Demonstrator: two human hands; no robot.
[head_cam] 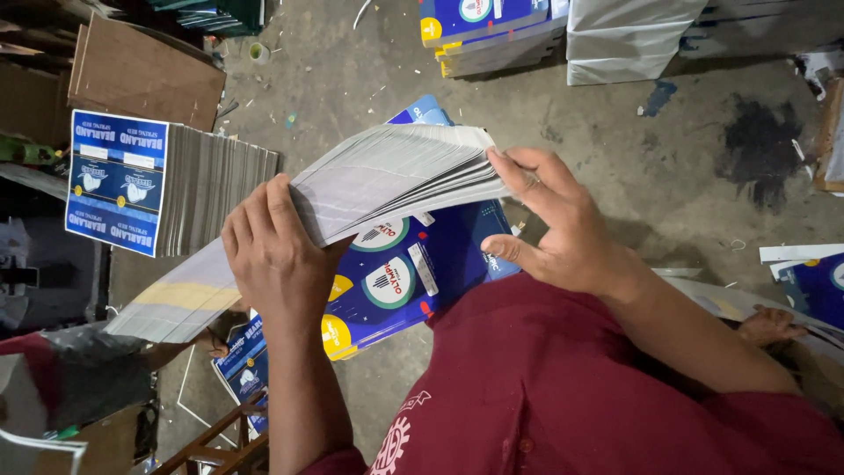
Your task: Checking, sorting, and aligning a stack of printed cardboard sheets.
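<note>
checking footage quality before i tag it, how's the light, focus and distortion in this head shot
Head view: dim, even light, no harsh glare; the stack of grey sheets is the brightest thing, held by the left hand and right hand, both sharp. The concrete floor carries a soft shadow beside the right wrist. Wide-angle stretch shows at the edges, and the lower left corner is dark and smeared.

dim, even indoor light, slightly soft picture

flat light from above leaves faint shadows on the concrete floor beside the right hand; the fanned sheet stack catches the brightest light without glare. left corners fall dark, wide-angle stretch bends the edges, and the red shirt up close looks soft.
</note>
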